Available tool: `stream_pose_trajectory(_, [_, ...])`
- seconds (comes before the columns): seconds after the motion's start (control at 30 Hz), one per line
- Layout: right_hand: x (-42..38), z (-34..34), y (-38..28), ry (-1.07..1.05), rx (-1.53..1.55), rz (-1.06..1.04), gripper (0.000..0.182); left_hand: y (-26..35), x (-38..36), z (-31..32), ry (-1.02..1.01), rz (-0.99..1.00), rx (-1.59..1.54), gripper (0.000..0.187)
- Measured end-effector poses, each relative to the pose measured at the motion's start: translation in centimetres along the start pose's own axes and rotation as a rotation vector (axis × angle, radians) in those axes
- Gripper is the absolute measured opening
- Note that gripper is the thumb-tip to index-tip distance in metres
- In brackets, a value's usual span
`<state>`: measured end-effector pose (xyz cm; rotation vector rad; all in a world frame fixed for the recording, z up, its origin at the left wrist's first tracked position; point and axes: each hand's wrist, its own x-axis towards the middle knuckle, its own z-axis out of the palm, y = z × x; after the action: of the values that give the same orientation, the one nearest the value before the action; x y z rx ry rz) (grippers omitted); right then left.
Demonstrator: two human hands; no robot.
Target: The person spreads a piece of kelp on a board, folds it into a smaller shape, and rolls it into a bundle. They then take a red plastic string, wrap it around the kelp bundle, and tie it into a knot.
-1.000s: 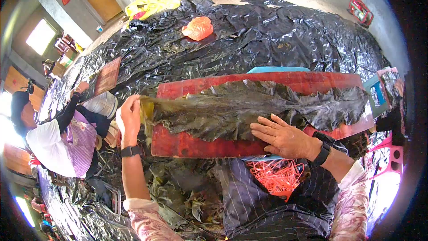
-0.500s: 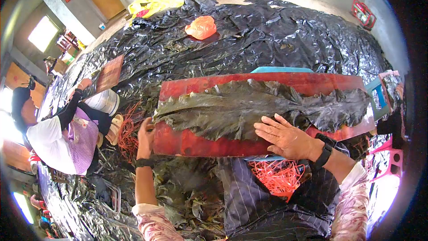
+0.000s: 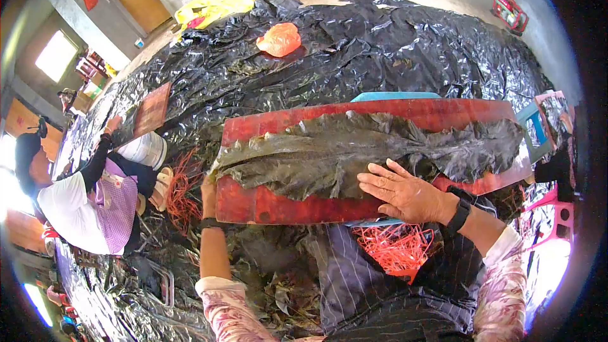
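Note:
A long, dark, ruffled leaf (image 3: pixel 316 155) lies lengthwise across a red board (image 3: pixel 285 210) in front of me. My right hand (image 3: pixel 405 195) rests flat on the lower edge of the leaf near its middle, fingers spread and holding nothing. At the board's left end is my left hand (image 3: pixel 209 197), beside the leaf's tip. Its fingers are mostly hidden at the board's edge, so its grip cannot be made out.
On the left a person (image 3: pixel 82 199) sits by a white bucket (image 3: pixel 145 150) and a smaller board (image 3: pixel 152 111). Black plastic sheeting (image 3: pixel 354 57) covers the floor, with an orange bag (image 3: pixel 279 40) on it. Red strings (image 3: pixel 396 250) lie below the board.
My left hand has moved up slightly along the board's left end, and its fingers are now less visible. My right hand stays on the leaf. The view has shifted slightly.

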<state>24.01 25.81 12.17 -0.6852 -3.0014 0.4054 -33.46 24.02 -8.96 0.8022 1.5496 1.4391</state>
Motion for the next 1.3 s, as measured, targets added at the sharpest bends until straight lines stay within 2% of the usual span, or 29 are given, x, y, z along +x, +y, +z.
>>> stream_pose_trajectory(0.03, [0.0, 0.0, 0.0, -0.001, 0.003, -0.003, 0.061, 4.5, -3.2, 3.5, -0.006, 0.192, -0.14, 0.033])
stream_pose_trajectory(0.07, [0.0, 0.1, 0.1, -0.004, -0.008, -0.006, 0.061, 7.6, -4.3, 3.6, 0.117, 0.038, -0.058, 0.03])
stream_pose_trajectory(0.1, [-0.1, 0.0, 0.1, -0.007, -0.02, -0.007, 0.062, 6.9, -2.2, -0.2, 0.237, 0.265, 0.568, 0.026])
stream_pose_trajectory(0.13, [-0.1, 0.0, 0.2, -0.007, -0.018, -0.009, 0.062, 13.2, -6.2, 4.3, 0.297, 0.09, 0.232, 0.024])
stream_pose_trajectory(0.17, [-0.1, -0.1, 0.1, -0.007, -0.014, -0.009, 0.063, 15.3, -5.7, 3.4, 0.402, 0.094, 0.422, 0.021])
stream_pose_trajectory(0.2, [-0.1, -0.1, 0.1, -0.006, -0.01, -0.008, 0.063, 16.0, -4.5, 1.1, 0.379, 0.192, 0.669, 0.019])
stream_pose_trajectory(0.23, [-0.1, -0.2, 0.1, -0.006, -0.008, -0.012, 0.063, 17.0, -2.8, -1.4, 0.343, 0.18, 0.969, 0.022])
stream_pose_trajectory(0.27, [-0.1, -0.2, 0.1, -0.007, -0.008, -0.005, 0.063, 18.6, -3.2, -0.9, 0.388, 0.437, 1.181, 0.024])
stream_pose_trajectory(0.37, [-0.1, 0.1, 0.1, 0.013, -0.007, -0.007, 0.063, 23.5, -5.3, 1.6, 0.363, 0.496, 1.173, 0.024])
stream_pose_trajectory(0.47, [-0.2, 0.6, 0.3, 0.047, -0.015, -0.026, 0.062, 26.2, -6.6, 3.0, 0.284, 0.438, 1.156, 0.024])
stream_pose_trajectory(0.53, [-0.2, 0.4, 0.3, 0.062, 0.013, -0.034, 0.06, 27.3, -7.7, 4.2, 0.136, 0.455, 1.074, 0.024])
stream_pose_trajectory(0.57, [-0.2, 0.1, 0.2, 0.066, 0.026, -0.041, 0.059, 26.6, -7.3, 4.0, 0.1, 0.5, 0.942, 0.026])
stream_pose_trajectory(0.6, [-0.2, -0.1, 0.1, 0.067, 0.022, -0.043, 0.059, 27.4, -8.4, 5.0, 0.103, 0.504, 0.939, 0.026])
stream_pose_trajectory(0.67, [-0.2, -0.4, -0.1, 0.044, 0.034, -0.033, 0.06, 30.3, -12.0, 9.3, -0.068, 0.143, 0.405, 0.035])
stream_pose_trajectory(0.7, [-0.2, -0.7, -0.7, 0.066, 0.022, -0.039, 0.059, 31.4, -13.7, 11.3, -0.066, 0.147, 0.408, 0.035])
stream_pose_trajectory(0.73, [0.0, -0.9, -1.6, 0.072, 0.025, -0.041, 0.059, 32.3, -15.3, 13.3, -0.071, 0.118, 0.253, 0.039])
stream_pose_trajectory(0.77, [0.2, -1.1, -2.9, 0.125, 0.277, -0.058, 0.063, 32.7, -16.4, 15.1, -0.078, 0.087, 0.098, 0.044])
stream_pose_trajectory(0.8, [0.5, -1.4, -4.2, 0.177, 0.527, -0.075, 0.067, 32.6, -17.0, 16.7, -0.083, 0.09, 0.103, 0.044])
stream_pose_trajectory(0.87, [1.9, -2.5, -7.3, 0.206, 1.036, -0.023, 0.081, 32.3, -18.0, 19.5, -0.243, 0.017, -0.237, 0.047])
stream_pose_trajectory(0.93, [4.3, -1.2, -9.2, 0.449, 1.058, -0.037, 0.093, 31.4, -17.6, 22.2, -0.259, 0.001, -0.294, 0.055])
stream_pose_trajectory(1.03, [8.6, -0.6, -10.3, 0.589, 0.998, 0.032, 0.093, 31.3, -18.1, 26.6, -0.171, 0.011, -0.302, 0.062])
stream_pose_trajectory(1.1, [10.7, -0.1, -10.2, 0.601, 1.488, -0.034, 0.068, 30.3, -17.0, 28.4, -0.129, 0.042, -0.333, 0.063])
stream_pose_trajectory(1.13, [10.6, -0.4, -10.3, 0.623, 1.487, -0.034, 0.068, 30.1, -17.0, 29.0, -0.111, 0.062, -0.293, 0.061])
stream_pose_trajectory(1.17, [10.5, -0.7, -10.4, 0.545, 1.632, 0.082, 0.051, 29.3, -15.8, 28.8, -0.127, 0.065, -0.285, 0.061])
stream_pose_trajectory(1.2, [10.3, -0.9, -10.4, 0.456, 1.774, 0.198, 0.037, 28.4, -14.0, 27.9, -0.251, 0.116, -0.214, 0.057])
stream_pose_trajectory(1.23, [10.0, -1.1, -10.1, 0.468, 1.774, 0.196, 0.037, 28.5, -13.7, 27.9, -0.372, 0.165, -0.144, 0.053])
stream_pose_trajectory(1.27, [9.2, -1.1, -9.5, 0.447, 1.765, 0.191, 0.032, 28.3, -13.5, 27.7, -0.377, 0.164, -0.14, 0.053])
stream_pose_trajectory(1.3, [8.3, -1.1, -8.6, 0.42, 1.752, 0.187, 0.03, 28.8, -14.2, 28.0, -0.372, 0.103, -0.206, 0.039])
